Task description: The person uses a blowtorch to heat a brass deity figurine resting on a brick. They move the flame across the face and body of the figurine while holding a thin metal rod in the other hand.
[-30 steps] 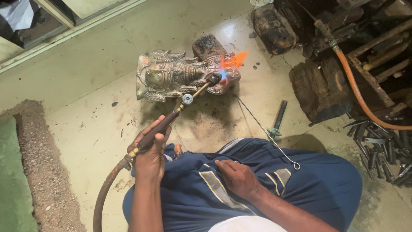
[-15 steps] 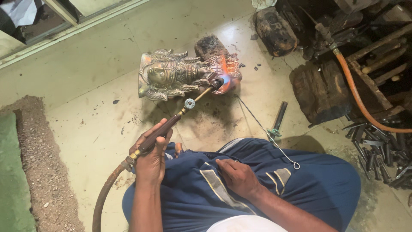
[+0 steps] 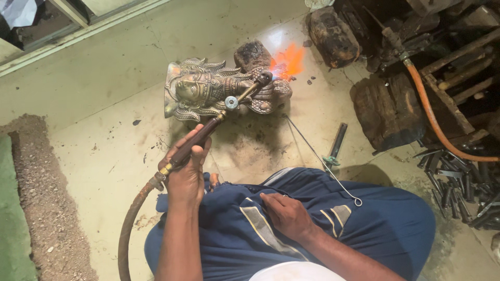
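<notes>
Fingers of the left hand wrapped tight round the dark handle of a gas torch, thumb on top, full fist grip. Head view only: torch tip sits at the right end of a brass statue lying flat on the concrete floor, orange flame spilling past it toward a charred block. Right hand rests on the blue cloth over the lap, fingers loosely curled, holding nothing. Thin wire rod lies on the floor beside the knee. Risks, as I judge: flame lingering could overheat the brass; the torch's hose runs close to the body; cloth near heat could scorch.
</notes>
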`<state>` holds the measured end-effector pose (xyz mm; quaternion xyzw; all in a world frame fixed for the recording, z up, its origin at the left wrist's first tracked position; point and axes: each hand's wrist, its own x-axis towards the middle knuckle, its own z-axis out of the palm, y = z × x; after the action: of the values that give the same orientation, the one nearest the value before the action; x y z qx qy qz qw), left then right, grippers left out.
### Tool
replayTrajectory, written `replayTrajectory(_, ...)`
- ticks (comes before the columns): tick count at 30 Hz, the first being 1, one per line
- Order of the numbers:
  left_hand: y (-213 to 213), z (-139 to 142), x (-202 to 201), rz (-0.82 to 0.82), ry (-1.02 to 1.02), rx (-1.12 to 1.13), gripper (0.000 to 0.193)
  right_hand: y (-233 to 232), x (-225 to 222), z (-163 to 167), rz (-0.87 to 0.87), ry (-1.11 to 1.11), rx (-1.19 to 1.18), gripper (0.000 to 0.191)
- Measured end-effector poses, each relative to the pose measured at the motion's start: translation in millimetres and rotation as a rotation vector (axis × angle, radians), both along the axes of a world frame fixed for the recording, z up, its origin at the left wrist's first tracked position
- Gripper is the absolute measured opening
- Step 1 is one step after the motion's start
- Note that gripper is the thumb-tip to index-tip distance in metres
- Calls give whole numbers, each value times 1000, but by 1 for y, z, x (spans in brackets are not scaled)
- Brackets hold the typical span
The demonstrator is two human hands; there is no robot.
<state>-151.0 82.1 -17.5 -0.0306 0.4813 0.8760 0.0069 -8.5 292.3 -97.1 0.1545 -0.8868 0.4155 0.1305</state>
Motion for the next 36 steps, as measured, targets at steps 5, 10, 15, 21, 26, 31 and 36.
replayTrajectory(5, 1, -1, -3, 18, 28, -22, 54, -1, 1, 2, 0, 4, -7, 33)
replayTrajectory(10, -5, -3, 2, -12, 18, -29, 56, -1, 1, 2, 0, 5, 6, 34)
replayTrajectory(15, -11, -7, 4, -7, 52, -53, 56, 0, 0, 1, -2, 13, -6, 33)
replayTrajectory(21, -27, -7, 18, 0, -17, -96, 59, 2, -1, -1, 3, 12, 14, 34)
replayTrajectory(26, -31, -9, 27, 32, 6, -129, 57, 5, -2, 0, -2, 9, 40, 35)
replayTrajectory(31, -34, -8, 31, 48, 17, -164, 54, 5, -3, -2, -9, 15, 53, 35)
replayTrajectory(36, -34, -6, 34, 71, 43, -210, 53, 6, -4, -3, 4, 18, 58, 34)
